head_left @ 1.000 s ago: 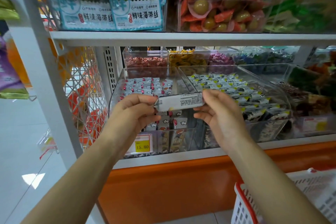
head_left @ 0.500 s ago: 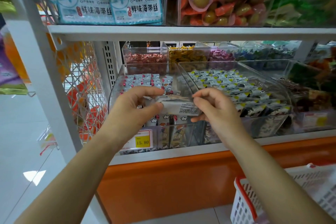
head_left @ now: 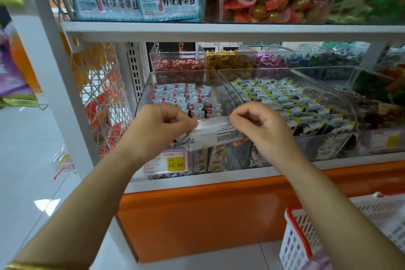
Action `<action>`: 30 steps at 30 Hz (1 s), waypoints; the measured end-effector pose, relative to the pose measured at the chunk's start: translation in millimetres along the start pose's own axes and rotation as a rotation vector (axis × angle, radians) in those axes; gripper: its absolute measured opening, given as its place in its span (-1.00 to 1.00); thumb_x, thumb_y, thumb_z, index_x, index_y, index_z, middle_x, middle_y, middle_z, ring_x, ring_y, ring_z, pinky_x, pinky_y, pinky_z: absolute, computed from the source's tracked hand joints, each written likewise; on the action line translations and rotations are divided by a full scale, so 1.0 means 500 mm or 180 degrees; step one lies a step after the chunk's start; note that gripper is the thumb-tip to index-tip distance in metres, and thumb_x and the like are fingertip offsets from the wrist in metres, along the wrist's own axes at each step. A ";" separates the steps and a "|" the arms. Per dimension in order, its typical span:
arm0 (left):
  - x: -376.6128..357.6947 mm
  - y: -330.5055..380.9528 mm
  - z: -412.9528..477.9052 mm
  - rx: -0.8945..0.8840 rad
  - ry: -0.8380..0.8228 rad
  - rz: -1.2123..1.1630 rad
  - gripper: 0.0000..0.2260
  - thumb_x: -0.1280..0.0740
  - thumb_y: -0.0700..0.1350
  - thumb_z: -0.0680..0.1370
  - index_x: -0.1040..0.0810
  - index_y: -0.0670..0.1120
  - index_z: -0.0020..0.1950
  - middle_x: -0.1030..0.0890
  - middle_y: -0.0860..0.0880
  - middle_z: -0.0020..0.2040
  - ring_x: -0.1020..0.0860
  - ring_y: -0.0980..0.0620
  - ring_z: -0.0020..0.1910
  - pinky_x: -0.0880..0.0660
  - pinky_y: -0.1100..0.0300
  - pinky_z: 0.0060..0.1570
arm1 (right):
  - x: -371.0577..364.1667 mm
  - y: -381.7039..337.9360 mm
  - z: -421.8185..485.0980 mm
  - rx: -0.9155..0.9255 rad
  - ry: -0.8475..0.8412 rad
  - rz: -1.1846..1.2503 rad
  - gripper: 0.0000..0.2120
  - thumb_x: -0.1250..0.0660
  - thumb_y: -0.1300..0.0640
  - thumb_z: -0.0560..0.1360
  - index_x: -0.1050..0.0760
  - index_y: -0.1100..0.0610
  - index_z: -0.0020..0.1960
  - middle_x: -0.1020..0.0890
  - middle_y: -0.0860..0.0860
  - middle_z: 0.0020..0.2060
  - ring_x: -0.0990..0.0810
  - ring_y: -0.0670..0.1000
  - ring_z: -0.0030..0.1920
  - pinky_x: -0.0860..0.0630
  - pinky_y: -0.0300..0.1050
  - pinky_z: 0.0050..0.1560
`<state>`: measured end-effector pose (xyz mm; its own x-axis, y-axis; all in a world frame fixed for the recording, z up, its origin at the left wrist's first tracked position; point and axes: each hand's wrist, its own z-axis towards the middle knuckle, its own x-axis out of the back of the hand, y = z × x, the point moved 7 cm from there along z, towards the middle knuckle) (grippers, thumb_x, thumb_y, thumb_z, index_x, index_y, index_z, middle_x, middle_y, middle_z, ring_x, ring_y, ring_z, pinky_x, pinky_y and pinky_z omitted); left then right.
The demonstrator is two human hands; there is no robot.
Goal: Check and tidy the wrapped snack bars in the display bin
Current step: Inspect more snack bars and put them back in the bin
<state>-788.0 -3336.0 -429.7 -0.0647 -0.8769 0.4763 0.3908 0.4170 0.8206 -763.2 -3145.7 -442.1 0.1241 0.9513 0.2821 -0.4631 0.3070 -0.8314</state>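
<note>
Holds one wrapped bar [head_left: 215, 136] roughly level in both hands, in front of clear bin [head_left: 143, 94], printed side up. Pinches left end with left hand [head_left: 162, 125]: grip narrow, thumb and fingers curled onto wrapper. Pinches top edge near middle with right hand [head_left: 260, 125]: grip likewise closed on wrapper, one fingertip showing under bar. Inside bin: more bars [head_left: 186, 98] in rows, red-and-white wrappers. On bin front, just below held bar: yellow tag [head_left: 175, 163] reading 15.80. Touching on right: second bin [head_left: 230, 81] with yellow-marked packets. Lower right: white basket [head_left: 295, 237], red rim.
</note>
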 end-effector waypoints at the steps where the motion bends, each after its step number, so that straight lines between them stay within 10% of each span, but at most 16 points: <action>1: 0.002 0.001 0.001 -0.0043 0.0017 0.0069 -0.82 -0.40 -0.03 0.44 -0.64 -0.11 -0.28 -0.64 -0.17 -0.24 -0.57 -0.09 -0.29 -0.52 0.32 -0.39 | -0.001 0.001 0.001 -0.0046 -0.0053 0.0060 -0.91 -0.29 0.23 0.52 -0.55 0.18 -0.14 -0.61 0.09 -0.23 -0.62 -0.06 -0.25 -0.58 -0.20 -0.37; 7: 0.000 0.013 -0.001 -0.0149 0.0133 0.0091 -0.80 -0.33 -0.08 0.51 -0.56 -0.10 -0.29 -0.53 0.03 -0.45 -0.42 0.22 -0.51 -0.40 0.43 -0.47 | 0.000 0.015 0.000 -0.0372 -0.0139 0.0270 -0.90 -0.31 0.26 0.51 -0.57 0.13 -0.15 -0.59 -0.10 -0.26 -0.65 -0.05 -0.16 -0.63 -0.13 -0.33; 15: -0.030 0.031 -0.006 -0.0151 -0.0377 -0.0323 -0.94 -0.35 -0.10 0.48 -0.58 0.00 -0.07 -0.60 0.01 -0.20 -0.53 0.23 -0.36 -0.46 0.43 -0.37 | 0.006 0.008 0.002 -0.0326 -0.0082 -0.0428 -0.83 -0.23 0.20 0.56 -0.54 0.12 -0.17 -0.60 -0.15 -0.35 -0.66 -0.08 -0.33 -0.62 -0.04 -0.39; 19: -0.046 0.031 -0.012 0.0006 -0.0709 -0.0334 -0.74 -0.38 0.10 0.33 -0.55 0.07 -0.02 -0.63 0.05 -0.16 -0.62 0.17 -0.27 -0.53 0.40 -0.29 | 0.026 0.001 0.004 -0.0293 0.0325 -0.0444 -0.84 -0.26 0.16 0.56 -0.54 0.11 -0.18 -0.63 -0.02 -0.28 -0.67 -0.04 -0.37 -0.62 -0.07 -0.42; 30: -0.043 0.009 -0.004 0.0133 -0.0573 -0.0681 -0.92 -0.28 -0.16 0.55 -0.55 -0.08 -0.02 -0.66 0.00 -0.15 -0.63 0.17 -0.26 -0.48 0.44 -0.33 | 0.009 0.045 -0.007 -0.1229 -0.0378 0.0764 -0.82 -0.26 0.14 0.54 -0.56 0.23 -0.09 -0.69 0.19 -0.27 -0.68 0.15 -0.34 -0.57 -0.20 -0.45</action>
<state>-782.7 -3315.6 -436.9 -0.3052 -0.8909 0.3364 0.3128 0.2398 0.9190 -770.1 -3134.2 -461.2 -0.0582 0.9938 0.0943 -0.1032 0.0879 -0.9908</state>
